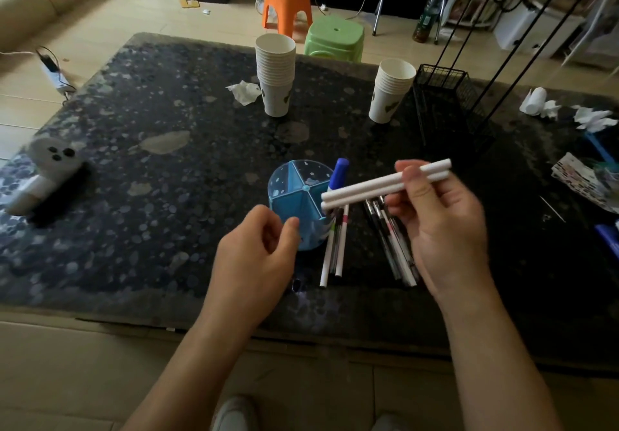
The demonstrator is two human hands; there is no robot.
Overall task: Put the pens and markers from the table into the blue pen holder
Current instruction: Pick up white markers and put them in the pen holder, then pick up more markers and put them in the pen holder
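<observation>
The blue pen holder, round with divided compartments, stands near the table's front middle. My left hand curls around its near side, thumb on the wall. My right hand holds two white markers side by side, level above the table, their left ends just over the holder's right rim. A blue-capped marker lies against the holder's right side. Three thin pens lie to the right of the holder. Several more pens lie under my right hand, partly hidden.
Two stacks of paper cups stand at the back of the dark speckled table. A black mesh basket sits at right, crumpled tissues and papers nearby. A white roll lies left.
</observation>
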